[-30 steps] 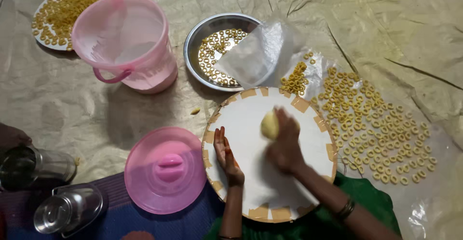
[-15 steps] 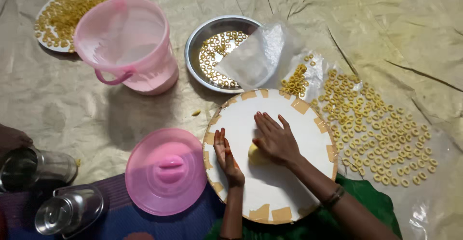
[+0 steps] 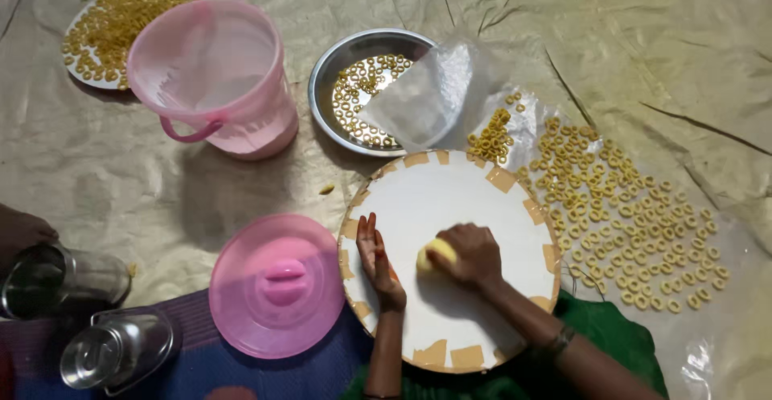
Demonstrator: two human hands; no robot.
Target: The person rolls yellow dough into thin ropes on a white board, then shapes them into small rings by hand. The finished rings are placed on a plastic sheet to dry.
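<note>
A round white board (image 3: 450, 191) with tan patches along its rim lies in front of me. My right hand (image 3: 466, 257) is closed over a lump of yellow dough (image 3: 433, 252) and presses it against the board's middle. My left hand (image 3: 378, 257) rests flat on the board's left side, fingers stretched out, holding nothing. Many small yellow dough rings (image 3: 619, 199) lie spread on the sheet to the right of the board.
A pink bucket (image 3: 213, 74) stands at the upper left, its pink lid (image 3: 277, 283) lying left of the board. A steel bowl (image 3: 362, 86) holds rings under a clear plastic bag (image 3: 426, 94). A plate of rings (image 3: 104, 22) sits far left; steel containers (image 3: 112, 352) lower left.
My right hand has drawn the dough back from the board's far side toward its middle and closed over it. The left hand has stayed put.
</note>
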